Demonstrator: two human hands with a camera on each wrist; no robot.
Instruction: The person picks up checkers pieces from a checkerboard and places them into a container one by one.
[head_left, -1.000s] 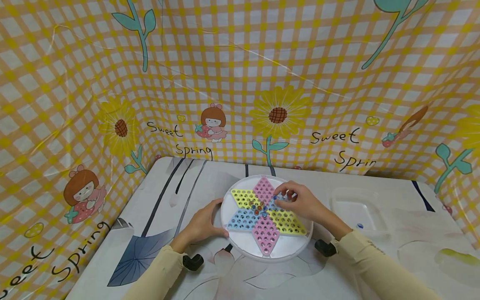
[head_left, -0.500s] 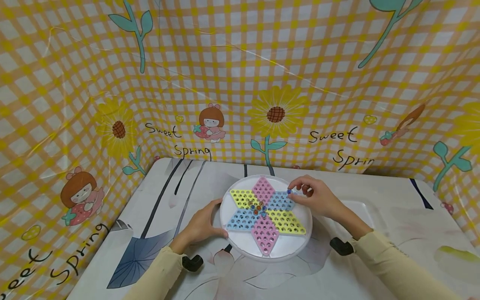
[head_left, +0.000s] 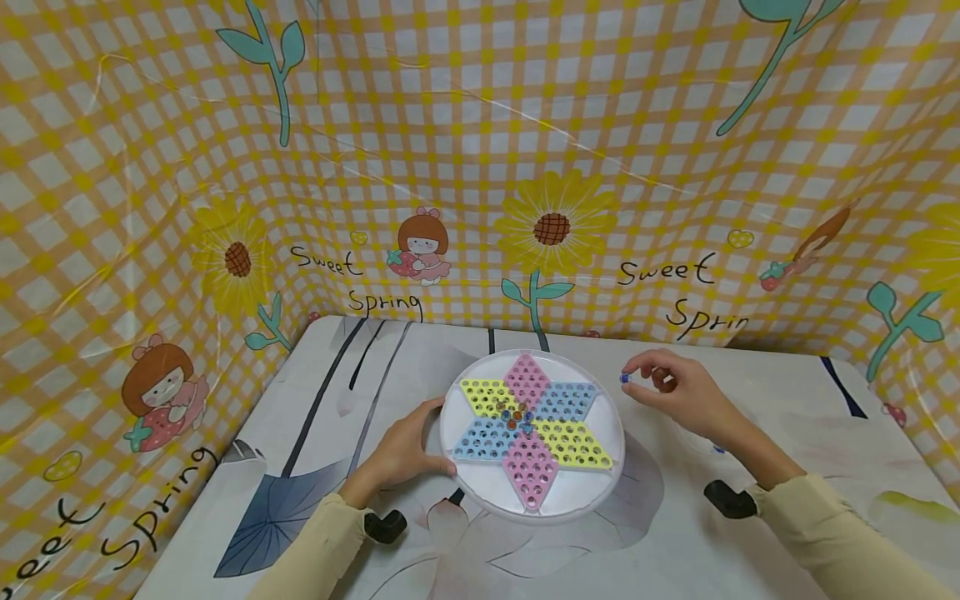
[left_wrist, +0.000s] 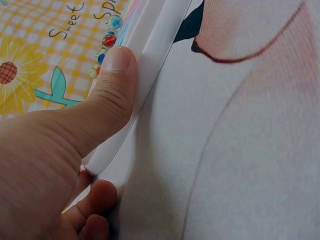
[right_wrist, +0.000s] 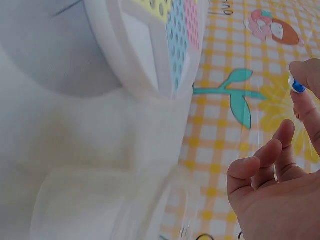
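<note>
A round white Chinese checkers board [head_left: 581, 493] with a pink, yellow and blue star lies on the table. Several glass marbles [head_left: 517, 417] sit clustered at the star's centre. My left hand [head_left: 401, 446] grips the board's left edge; in the left wrist view its thumb [left_wrist: 112, 87] lies on the rim, with other fingers curled low beside it. To the right of the board, apart from it, my right hand [head_left: 678, 392] pinches a blue-and-white marble [right_wrist: 298, 86] between thumb and index finger. Its other fingers are loosely bent.
Under and behind my right forearm is a clear plastic tray [right_wrist: 42, 200], with a blue marble [head_left: 718, 449] visible in the head view. A checked, sunflower-printed cloth [head_left: 450, 167] walls the back and sides of the table [head_left: 420, 358].
My right hand has moved right, away from the board's blue upper-right point and past the rim, carrying the blue-and-white marble. My left hand stays at the board's edge.
</note>
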